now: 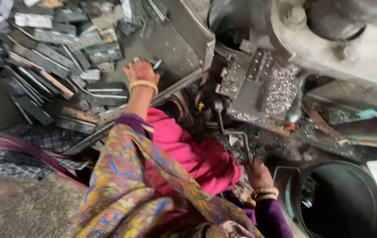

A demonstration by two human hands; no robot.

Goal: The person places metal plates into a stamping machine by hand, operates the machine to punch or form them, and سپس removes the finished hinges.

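Many flat metal strips point(60, 66) lie crisscross; left hand point(141, 72) closes on one small piece point(156, 64); right hand point(259, 174) grips a lever point(235, 134) beside the machine point(259, 75).

Count by kind: two hands, left hand point(141, 71) and right hand point(257, 174); one bangle set on each wrist; one dark round drum point(343, 202); one press machine point(329, 39); flat metal strips point(56, 61), several dozen, piled, exact number indeterminate.
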